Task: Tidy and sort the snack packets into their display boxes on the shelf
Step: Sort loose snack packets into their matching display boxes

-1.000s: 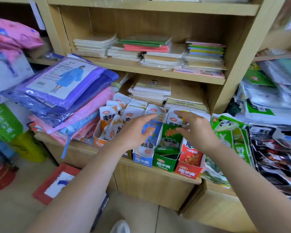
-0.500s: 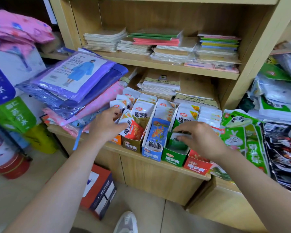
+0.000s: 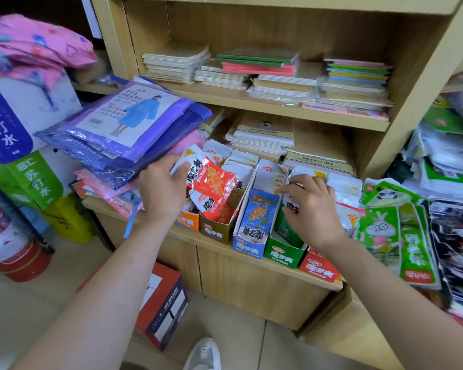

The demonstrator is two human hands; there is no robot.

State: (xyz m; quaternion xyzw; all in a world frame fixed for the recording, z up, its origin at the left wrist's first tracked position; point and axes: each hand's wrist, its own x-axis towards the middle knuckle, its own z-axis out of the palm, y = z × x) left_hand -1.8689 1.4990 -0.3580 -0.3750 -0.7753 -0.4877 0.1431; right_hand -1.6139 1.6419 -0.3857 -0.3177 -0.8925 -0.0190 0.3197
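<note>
Your left hand (image 3: 162, 193) grips red packets (image 3: 211, 188), long axis tilted, directly above the brown box (image 3: 219, 228); your right hand (image 3: 312, 209), farther right, pinches a packet (image 3: 289, 206) in the green box (image 3: 284, 253).

- We record the shelf (image 3: 267, 256) as pale, wood-grained tan.
- We note five display boxes in a row: orange box (image 3: 188, 221), brown box (image 3: 216, 231), blue box (image 3: 247, 247), green box (image 3: 282, 256), red box (image 3: 320, 269), the last three with white lettering.
- The red packet (image 3: 211, 182) at the left hand (image 3: 159, 193) is red and white with black characters and an orange pattern.
- The blue packet (image 3: 259, 212) carries an orange motif.
- Packets at the right hand (image 3: 312, 209) are white with black characters.
- The green packets (image 3: 380, 231) bear white cartoon rabbit and panda figures.
- The raincoat pack (image 3: 134, 118) is purple with a blue-coated figure.
- The notebooks (image 3: 257, 65) show green and pink covers.
</note>
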